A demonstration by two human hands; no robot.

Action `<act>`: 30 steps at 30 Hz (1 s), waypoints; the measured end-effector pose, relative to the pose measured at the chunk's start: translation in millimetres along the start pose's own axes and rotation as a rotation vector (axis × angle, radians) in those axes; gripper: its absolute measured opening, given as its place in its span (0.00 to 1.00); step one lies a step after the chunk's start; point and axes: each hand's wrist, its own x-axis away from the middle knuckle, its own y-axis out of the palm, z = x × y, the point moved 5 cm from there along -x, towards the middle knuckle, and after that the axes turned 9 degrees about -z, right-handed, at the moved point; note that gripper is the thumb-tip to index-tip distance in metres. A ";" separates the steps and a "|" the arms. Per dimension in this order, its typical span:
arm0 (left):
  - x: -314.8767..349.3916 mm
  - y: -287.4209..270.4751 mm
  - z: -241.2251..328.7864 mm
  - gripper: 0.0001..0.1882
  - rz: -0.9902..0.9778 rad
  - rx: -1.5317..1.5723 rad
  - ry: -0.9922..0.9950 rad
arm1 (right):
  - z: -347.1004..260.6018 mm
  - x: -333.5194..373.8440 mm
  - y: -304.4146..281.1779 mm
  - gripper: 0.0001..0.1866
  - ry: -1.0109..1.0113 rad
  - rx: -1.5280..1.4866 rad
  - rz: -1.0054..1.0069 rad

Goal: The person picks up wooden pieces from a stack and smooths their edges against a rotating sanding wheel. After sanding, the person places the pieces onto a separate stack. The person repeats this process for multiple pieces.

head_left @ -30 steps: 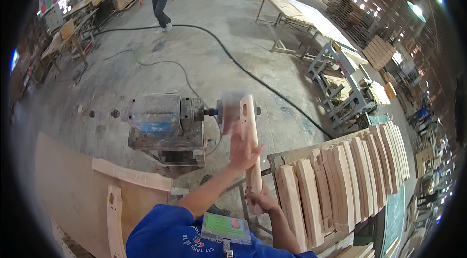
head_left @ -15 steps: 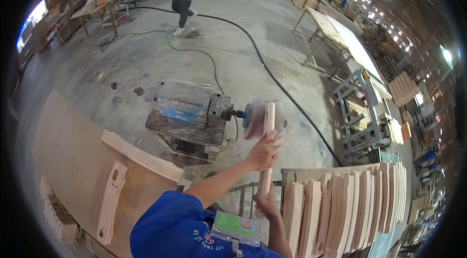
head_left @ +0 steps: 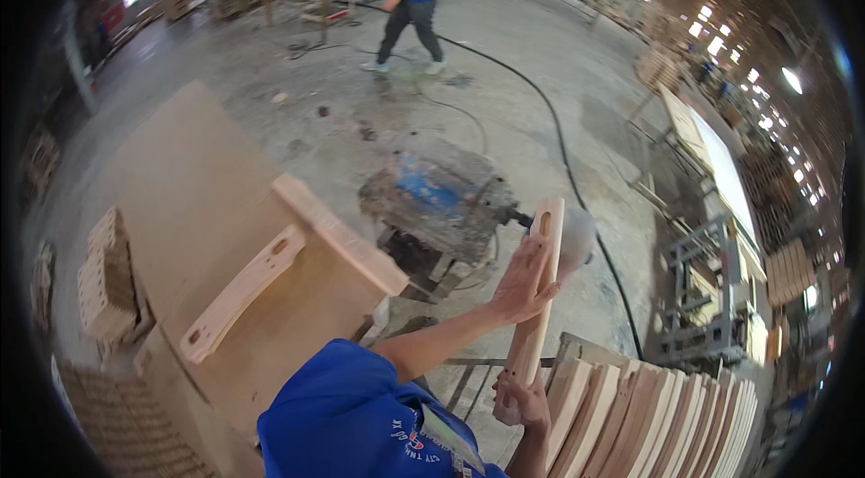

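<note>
My two hands hold a pale wooden chair-part-like piece (head_left: pixel 551 248) with a long slot near its far end. My left hand (head_left: pixel 524 284) grips it around the middle, its fingers across the wood. Closed on the near end is my right hand (head_left: pixel 523 401). Beside the far end, a blurred round sanding wheel (head_left: pixel 578 242) sits on the shaft of a dusty motor (head_left: pixel 437 199) with blue paint. The piece partly covers the wheel; whether they touch I cannot tell.
A row of similar wooden pieces (head_left: pixel 649 415) stands at the right. On the left board (head_left: pixel 194 181) lie a slotted curved piece (head_left: pixel 243 293) and a longer strip (head_left: pixel 341 235). A black hose (head_left: pixel 554 118) crosses the floor. A person in blue (head_left: pixel 416 0) walks beyond the motor.
The view has swung left, so the motor and boards appear farther right. The held piece has turned, showing its slotted face more. The walking person's stride has changed.
</note>
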 end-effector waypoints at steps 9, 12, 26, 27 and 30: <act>177.8 -174.7 37.2 0.57 0.195 -0.393 -0.340 | 8.6 -20.8 110.2 0.42 0.158 0.084 -0.479; 215.2 -240.6 52.3 0.50 -0.070 -0.483 -0.022 | -10.6 -29.7 155.7 0.40 0.243 0.155 -0.609; 356.5 -375.8 -75.2 0.36 -0.260 -0.674 -0.720 | -32.7 -111.4 128.3 0.32 0.003 -0.109 -0.251; 374.9 -391.4 -86.0 0.39 -0.145 -0.704 -0.775 | -23.5 -107.6 123.0 0.32 0.049 -0.093 -0.247; 402.4 -423.8 -110.2 0.44 0.021 -0.623 -0.990 | 15.4 -89.7 101.5 0.30 0.184 -0.056 -0.165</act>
